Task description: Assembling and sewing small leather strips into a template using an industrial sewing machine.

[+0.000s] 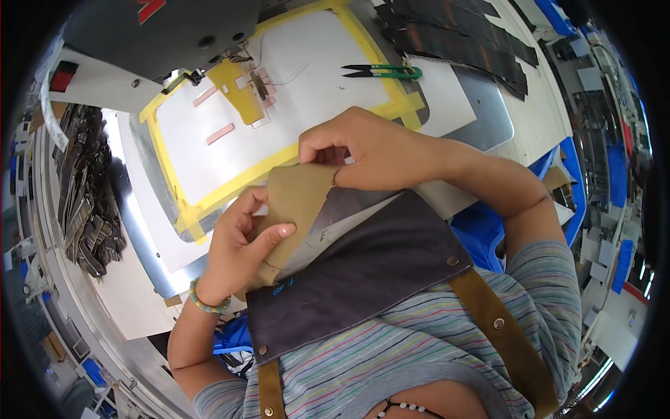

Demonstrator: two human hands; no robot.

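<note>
The left hand (236, 244) pinches the tan piece (300, 194), perhaps cloth, and the right hand (370, 150) its top corner; steady, even tension should prevent creasing.

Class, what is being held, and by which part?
A flat tan piece: the left hand grips its left side, the right hand its upper right corner.

From where I sit, I can read no words or numbers. I can make out a red marking (150, 10), partly cut off at the top of the head view, on the dark grey machine head (171, 42), and a small blue scrawl (282, 288), too tiny for me to decipher, near the left edge of the dark apron (363, 272).
</note>
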